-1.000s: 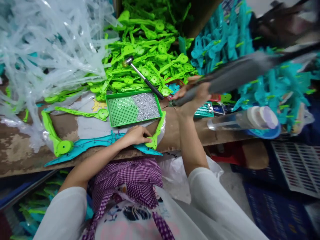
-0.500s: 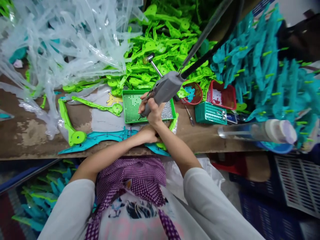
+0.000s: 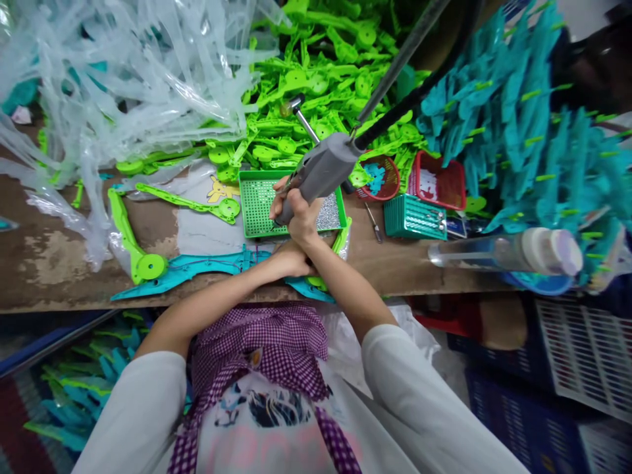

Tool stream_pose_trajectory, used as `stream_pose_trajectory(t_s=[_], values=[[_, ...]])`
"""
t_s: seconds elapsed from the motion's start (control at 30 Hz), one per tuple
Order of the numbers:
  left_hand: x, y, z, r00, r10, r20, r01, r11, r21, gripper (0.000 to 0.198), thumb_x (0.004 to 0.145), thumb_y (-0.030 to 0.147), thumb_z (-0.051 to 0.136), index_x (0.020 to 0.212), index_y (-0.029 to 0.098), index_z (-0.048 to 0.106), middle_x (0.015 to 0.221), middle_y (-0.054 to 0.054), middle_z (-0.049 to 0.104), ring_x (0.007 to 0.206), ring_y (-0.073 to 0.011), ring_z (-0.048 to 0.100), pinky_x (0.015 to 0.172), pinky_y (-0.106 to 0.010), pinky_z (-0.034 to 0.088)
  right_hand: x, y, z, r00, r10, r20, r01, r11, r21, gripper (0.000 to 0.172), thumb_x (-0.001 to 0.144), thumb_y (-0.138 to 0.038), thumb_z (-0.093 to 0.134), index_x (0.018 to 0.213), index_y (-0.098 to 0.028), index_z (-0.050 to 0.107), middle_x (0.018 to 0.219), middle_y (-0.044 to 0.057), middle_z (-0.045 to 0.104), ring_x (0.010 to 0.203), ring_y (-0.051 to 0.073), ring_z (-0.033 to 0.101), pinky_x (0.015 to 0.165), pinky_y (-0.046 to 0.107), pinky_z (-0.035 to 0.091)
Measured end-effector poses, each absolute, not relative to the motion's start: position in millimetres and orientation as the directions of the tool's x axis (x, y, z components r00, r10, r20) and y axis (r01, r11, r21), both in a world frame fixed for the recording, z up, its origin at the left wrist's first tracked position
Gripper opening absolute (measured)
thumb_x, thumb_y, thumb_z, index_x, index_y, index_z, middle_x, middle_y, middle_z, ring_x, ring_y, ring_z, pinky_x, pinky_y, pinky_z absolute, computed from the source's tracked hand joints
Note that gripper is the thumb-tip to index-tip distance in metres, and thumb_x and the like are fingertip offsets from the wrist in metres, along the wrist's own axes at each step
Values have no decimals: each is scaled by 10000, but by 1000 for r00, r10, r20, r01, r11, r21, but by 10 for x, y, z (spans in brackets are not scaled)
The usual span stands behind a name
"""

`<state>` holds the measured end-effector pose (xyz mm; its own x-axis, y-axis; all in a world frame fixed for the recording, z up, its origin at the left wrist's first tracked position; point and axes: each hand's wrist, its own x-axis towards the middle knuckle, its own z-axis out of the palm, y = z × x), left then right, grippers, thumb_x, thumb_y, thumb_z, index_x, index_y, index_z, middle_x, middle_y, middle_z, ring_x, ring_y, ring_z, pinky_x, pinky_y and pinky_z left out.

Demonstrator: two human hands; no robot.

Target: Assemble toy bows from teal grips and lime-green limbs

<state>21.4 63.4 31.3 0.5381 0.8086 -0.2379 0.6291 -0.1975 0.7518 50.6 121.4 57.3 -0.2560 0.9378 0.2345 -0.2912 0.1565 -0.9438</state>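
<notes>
My right hand [image 3: 301,214] is closed around a grey electric screwdriver [image 3: 328,164], which hangs from a cable and rod. Its tip points down over a green tray [image 3: 241,204] with a perforated grid and many small silvery screws on its right side. Beneath my right wrist, my left hand [image 3: 291,260] lies on the right portion of a long turquoise plastic part [image 3: 212,263]; its fingers are hidden by my right forearm. A lime green arm piece [image 3: 126,230] joins the turquoise part's left end, and another lime piece [image 3: 340,243] shows near its right end.
Behind are heaped lime parts [image 3: 296,82], clear plastic bags [image 3: 148,72] and a hammer [image 3: 307,125]. Rightward stand red baskets [image 3: 451,191], a teal basket [image 3: 412,224], a small screwdriver [image 3: 374,224] and a clear bottle [image 3: 494,255]. Turquoise parts [image 3: 518,118] pile up beyond.
The whole view has shifted slightly. My hands, the electric screwdriver and the turquoise part keep nearly the same positions relative to one another.
</notes>
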Motion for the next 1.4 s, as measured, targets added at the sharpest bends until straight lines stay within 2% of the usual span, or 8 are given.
stream_pose_trajectory(t_s=[0.23, 0.37, 0.47, 0.57, 0.73, 1.07, 1.2, 1.4], values=[[199, 671, 299, 558, 765, -322, 619, -125, 775, 272, 796, 416, 679, 1007, 271, 767, 1033, -31, 747, 934, -220, 659, 741, -310, 441, 1015, 1201, 1084, -47, 921, 386, -307, 355, -883, 574, 690, -814, 540, 796, -250, 551, 424, -101, 393, 320, 91, 444, 333, 219, 335], [194, 687, 284, 561, 759, -330, 639, -143, 756, 312, 797, 466, 651, 1015, 279, 773, 995, -41, 753, 876, -210, 652, 709, -313, 414, 1636, 1034, 1179, 151, 871, 468, -169, 489, -856, 538, 705, -784, 540, 757, -249, 521, 429, -95, 392, 297, 82, 406, 309, 200, 285], [195, 693, 277, 564, 760, -324, 641, -156, 751, 327, 784, 485, 642, 992, 273, 780, 927, -42, 753, 793, -190, 636, 676, -306, 386, 1919, 910, 1025, 212, 899, 383, -87, 408, -909, 579, 647, -813, 552, 740, -244, 513, 432, -98, 383, 296, 84, 393, 318, 206, 308], [200, 701, 280, 552, 766, -329, 648, -146, 748, 332, 774, 481, 647, 988, 266, 782, 922, -44, 751, 774, -183, 626, 662, -305, 365, 2019, 855, 844, 205, 921, 331, -99, 356, -929, 607, 595, -833, 577, 735, -245, 521, 431, -100, 388, 304, 90, 398, 327, 213, 327], [211, 717, 314, 558, 748, -360, 660, -136, 739, 333, 787, 460, 641, 1015, 257, 773, 951, -46, 752, 792, -180, 623, 677, -300, 365, 2041, 899, 716, 191, 913, 360, -166, 392, -905, 549, 653, -789, 586, 743, -250, 540, 436, -96, 408, 310, 83, 407, 319, 200, 309], [228, 718, 388, 542, 746, -387, 663, -97, 742, 294, 787, 439, 660, 995, 265, 773, 956, -32, 746, 818, -186, 623, 666, -310, 350, 2050, 882, 734, 226, 908, 353, -86, 380, -921, 576, 686, -820, 510, 779, -252, 543, 465, -87, 375, 343, 100, 445, 342, 221, 356], [224, 712, 368, 544, 747, -382, 653, -91, 752, 312, 778, 460, 659, 992, 266, 775, 964, -37, 748, 817, -189, 625, 673, -313, 357, 2016, 911, 795, 251, 895, 369, -145, 412, -900, 517, 711, -770, 534, 771, -257, 536, 460, -88, 385, 309, 85, 386, 320, 218, 311], [224, 709, 361, 533, 755, -383, 672, -103, 733, 323, 782, 469, 641, 1010, 283, 773, 993, -41, 746, 837, -201, 627, 655, -309, 352, 1993, 1005, 776, 261, 926, 274, -75, 302, -950, 596, 673, -835, 482, 777, -251, 545, 438, -101, 348, 295, 87, 382, 328, 225, 333]])
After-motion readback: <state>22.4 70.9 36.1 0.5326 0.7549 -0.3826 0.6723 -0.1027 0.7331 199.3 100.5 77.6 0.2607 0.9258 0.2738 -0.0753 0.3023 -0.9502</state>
